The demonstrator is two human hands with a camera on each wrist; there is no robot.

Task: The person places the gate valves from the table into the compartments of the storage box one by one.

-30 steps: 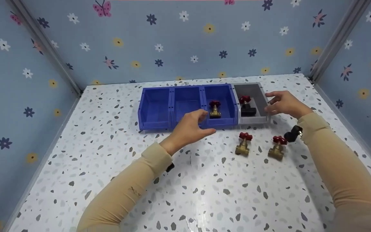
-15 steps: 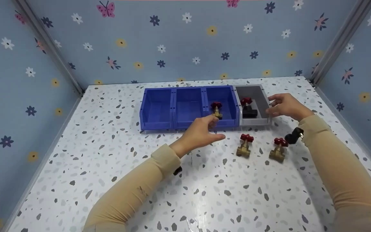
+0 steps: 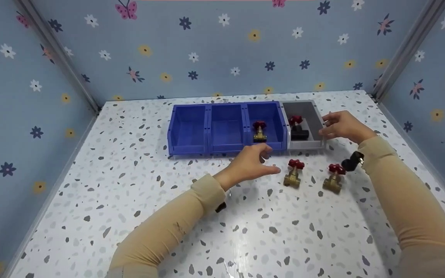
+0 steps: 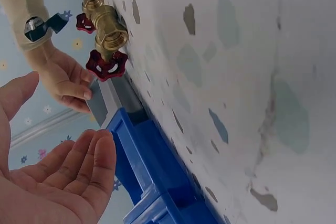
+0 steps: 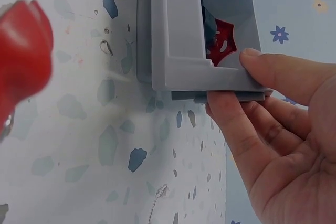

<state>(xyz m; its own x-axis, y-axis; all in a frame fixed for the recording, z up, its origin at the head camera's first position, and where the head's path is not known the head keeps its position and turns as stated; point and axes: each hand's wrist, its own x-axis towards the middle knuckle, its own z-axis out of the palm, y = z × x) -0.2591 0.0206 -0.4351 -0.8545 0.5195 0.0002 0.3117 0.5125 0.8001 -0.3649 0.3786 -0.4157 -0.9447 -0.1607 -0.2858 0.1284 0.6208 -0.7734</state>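
In the head view my left hand (image 3: 249, 164) is in front of the third blue bin (image 3: 278, 146), thumb and fingers spread apart with nothing between them. A brass gate valve (image 3: 292, 178) with a red handwheel stands just right of its thumb, not touched. My right hand (image 5: 294, 124) pinches the right side wall of the grey bin (image 5: 181, 74), thumb at the inner side and fingers outside. Inside that bin lies a black valve (image 3: 299, 134) with a red handwheel. A second brass gate valve (image 3: 333, 183) stands near the right wrist.
Two more blue bins, the left one (image 3: 187, 150) and the middle one (image 3: 226, 148), join the row. Another brass valve (image 3: 260, 136) sits in the third blue bin. A patterned wall (image 3: 214, 38) rises behind the speckled table (image 3: 269, 243).
My left hand has moved right and slightly toward me, from beside the third blue bin toward the nearer loose brass valve. The right hand has stayed at the grey bin.
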